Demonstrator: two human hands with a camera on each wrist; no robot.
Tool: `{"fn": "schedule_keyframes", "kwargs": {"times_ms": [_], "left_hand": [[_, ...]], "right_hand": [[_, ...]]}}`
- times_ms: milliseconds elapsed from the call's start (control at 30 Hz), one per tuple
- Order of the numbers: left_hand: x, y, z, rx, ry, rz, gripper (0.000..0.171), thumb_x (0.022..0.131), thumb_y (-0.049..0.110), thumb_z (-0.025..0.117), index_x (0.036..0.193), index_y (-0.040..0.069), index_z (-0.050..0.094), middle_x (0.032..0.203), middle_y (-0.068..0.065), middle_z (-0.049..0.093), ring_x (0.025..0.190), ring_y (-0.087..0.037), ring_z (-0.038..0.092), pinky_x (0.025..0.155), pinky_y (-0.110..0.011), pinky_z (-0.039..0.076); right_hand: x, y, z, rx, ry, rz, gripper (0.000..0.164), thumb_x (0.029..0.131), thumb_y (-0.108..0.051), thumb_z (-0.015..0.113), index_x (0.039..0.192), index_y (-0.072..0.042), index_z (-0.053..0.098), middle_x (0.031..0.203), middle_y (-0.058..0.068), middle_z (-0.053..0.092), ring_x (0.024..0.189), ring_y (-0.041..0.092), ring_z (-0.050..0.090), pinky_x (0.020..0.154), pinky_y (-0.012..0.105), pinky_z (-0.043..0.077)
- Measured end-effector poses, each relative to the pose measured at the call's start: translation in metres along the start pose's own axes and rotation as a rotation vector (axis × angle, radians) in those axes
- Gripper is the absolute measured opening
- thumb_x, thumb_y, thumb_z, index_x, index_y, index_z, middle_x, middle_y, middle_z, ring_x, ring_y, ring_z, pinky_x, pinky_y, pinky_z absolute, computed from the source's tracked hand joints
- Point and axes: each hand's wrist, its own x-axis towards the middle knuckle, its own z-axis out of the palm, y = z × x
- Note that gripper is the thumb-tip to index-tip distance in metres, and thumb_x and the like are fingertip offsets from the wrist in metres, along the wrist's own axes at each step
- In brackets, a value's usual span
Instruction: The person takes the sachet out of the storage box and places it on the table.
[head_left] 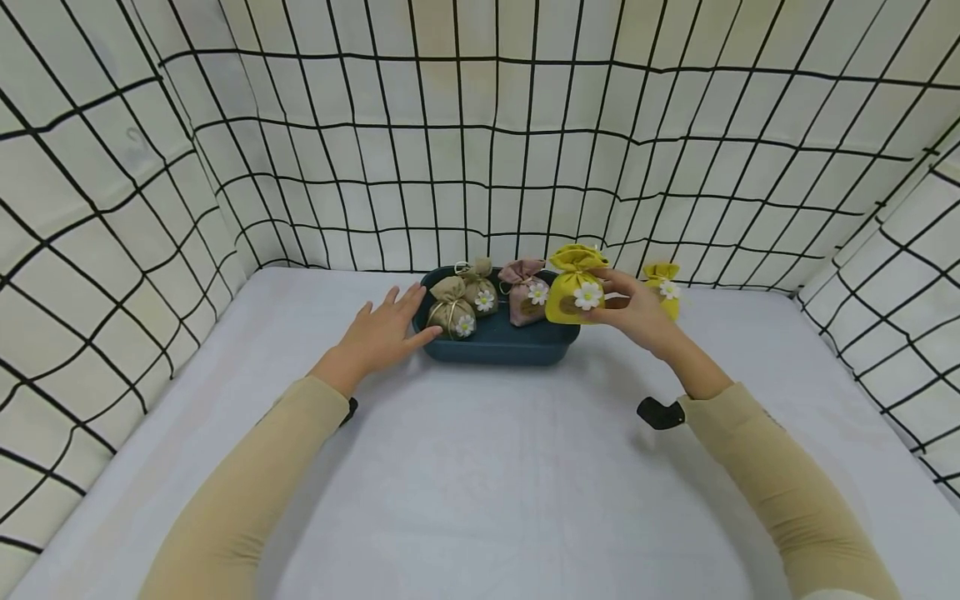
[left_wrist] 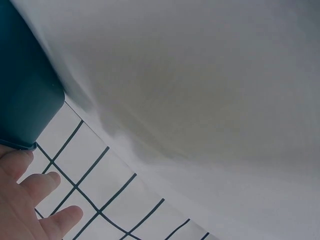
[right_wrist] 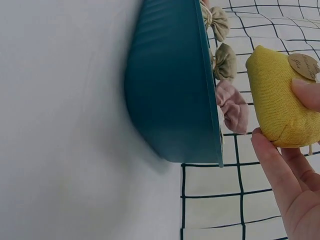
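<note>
the right hand (head_left: 637,308) grasps a yellow pouch (head_left: 564,287), thumb on one face and fingertips on another. this pouch bears a white flower and a brown label, and is held up by the right end of a blue bin (head_left: 495,353), higher than the rim and apart from it in the right wrist view.

the left hand (head_left: 382,329) holds nothing: its fingers are spread and released, touching the rim at the bin's left end.

inside the bin, a near beige pouch (head_left: 447,307) and a far beige pouch (head_left: 480,287) lean together on the left, and a pink pouch (head_left: 527,293) sits right of the middle. a second yellow pouch (head_left: 663,282) is to the right of the bin, partly hidden by the right hand.

the bin stands on a white table (head_left: 495,475), near the black grid (head_left: 525,59) on the far side.
</note>
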Motion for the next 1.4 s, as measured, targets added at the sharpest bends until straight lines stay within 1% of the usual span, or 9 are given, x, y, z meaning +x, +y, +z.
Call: {"fn": "schedule_keyframes", "kwargs": {"times_ms": [167, 233, 300, 400, 600, 733, 900, 1233, 1400], "left_hand": [[0.0, 0.0, 0.0, 0.007, 0.004, 0.005, 0.088, 0.105, 0.063, 0.04, 0.165, 0.006, 0.013, 0.171, -0.014, 0.012, 0.154, -0.043, 0.01, 0.116, -0.071, 0.014], [0.0, 0.0, 0.0, 0.009, 0.004, 0.006, 0.088, 0.105, 0.064, 0.04, 0.165, 0.006, 0.013, 0.171, -0.014, 0.011, 0.154, -0.043, 0.01, 0.116, -0.071, 0.014], [0.0, 0.001, 0.0, 0.008, 0.002, 0.002, 0.088, 0.105, 0.063, 0.04, 0.165, 0.006, 0.013, 0.171, -0.013, 0.011, 0.154, -0.043, 0.01, 0.116, -0.071, 0.014], [-0.001, 0.001, 0.0, 0.008, 0.0, -0.004, 0.087, 0.105, 0.063, 0.041, 0.165, 0.006, 0.013, 0.171, -0.013, 0.011, 0.154, -0.042, 0.01, 0.116, -0.071, 0.014], [-0.003, 0.002, 0.0, 0.012, 0.001, -0.009, 0.086, 0.106, 0.061, 0.041, 0.165, 0.005, 0.013, 0.171, -0.013, 0.012, 0.154, -0.042, 0.01, 0.116, -0.07, 0.015], [-0.004, 0.002, -0.001, 0.01, -0.002, -0.01, 0.086, 0.106, 0.061, 0.041, 0.165, 0.005, 0.013, 0.171, -0.013, 0.012, 0.154, -0.042, 0.011, 0.116, -0.07, 0.015], [-0.003, 0.002, -0.001, 0.004, -0.002, -0.004, 0.087, 0.105, 0.062, 0.041, 0.165, 0.006, 0.013, 0.171, -0.012, 0.011, 0.154, -0.042, 0.01, 0.116, -0.07, 0.015], [-0.003, 0.004, -0.002, -0.004, 0.001, -0.004, 0.086, 0.106, 0.06, 0.042, 0.165, 0.005, 0.015, 0.171, -0.013, 0.013, 0.154, -0.043, 0.012, 0.116, -0.07, 0.015], [-0.003, 0.004, -0.002, -0.006, 0.001, -0.006, 0.086, 0.105, 0.061, 0.042, 0.165, 0.005, 0.015, 0.171, -0.013, 0.013, 0.154, -0.042, 0.012, 0.117, -0.07, 0.014]], "right_hand": [[-0.004, 0.0, -0.004, -0.012, 0.005, -0.009, 0.073, 0.095, -0.009, 0.073, 0.159, -0.007, 0.039, 0.147, 0.024, 0.049, 0.123, 0.039, 0.058, 0.091, 0.026, 0.053], [-0.006, 0.0, -0.006, -0.026, 0.006, -0.003, 0.072, 0.095, -0.01, 0.073, 0.158, -0.006, 0.039, 0.146, 0.024, 0.049, 0.123, 0.039, 0.058, 0.092, 0.027, 0.053], [-0.008, 0.0, -0.007, -0.034, 0.005, 0.001, 0.071, 0.096, -0.011, 0.073, 0.158, -0.005, 0.039, 0.145, 0.025, 0.05, 0.122, 0.039, 0.058, 0.094, 0.03, 0.053], [-0.01, 0.001, -0.01, -0.043, 0.005, -0.001, 0.071, 0.096, -0.012, 0.073, 0.158, -0.004, 0.038, 0.142, 0.025, 0.051, 0.122, 0.04, 0.058, 0.092, 0.03, 0.053], [-0.014, 0.007, -0.017, -0.04, 0.008, 0.013, 0.069, 0.097, -0.011, 0.072, 0.158, -0.006, 0.039, 0.144, 0.025, 0.048, 0.123, 0.04, 0.056, 0.084, 0.019, 0.053], [-0.016, 0.009, -0.022, -0.037, 0.02, 0.018, 0.07, 0.096, -0.011, 0.072, 0.158, -0.005, 0.039, 0.146, 0.026, 0.046, 0.123, 0.041, 0.056, 0.082, 0.016, 0.053], [-0.02, 0.011, -0.03, -0.049, 0.056, 0.029, 0.073, 0.096, -0.011, 0.073, 0.159, -0.004, 0.037, 0.142, 0.027, 0.046, 0.126, 0.041, 0.054, 0.08, 0.013, 0.051], [-0.027, 0.019, -0.049, -0.02, 0.086, 0.064, 0.077, 0.097, -0.011, 0.071, 0.162, -0.006, 0.03, 0.149, 0.025, 0.041, 0.133, 0.041, 0.048, 0.082, 0.013, 0.052], [-0.031, 0.024, -0.059, -0.031, 0.1, 0.081, 0.079, 0.098, -0.012, 0.071, 0.164, -0.008, 0.026, 0.15, 0.025, 0.039, 0.135, 0.04, 0.046, 0.082, 0.012, 0.051]]}}
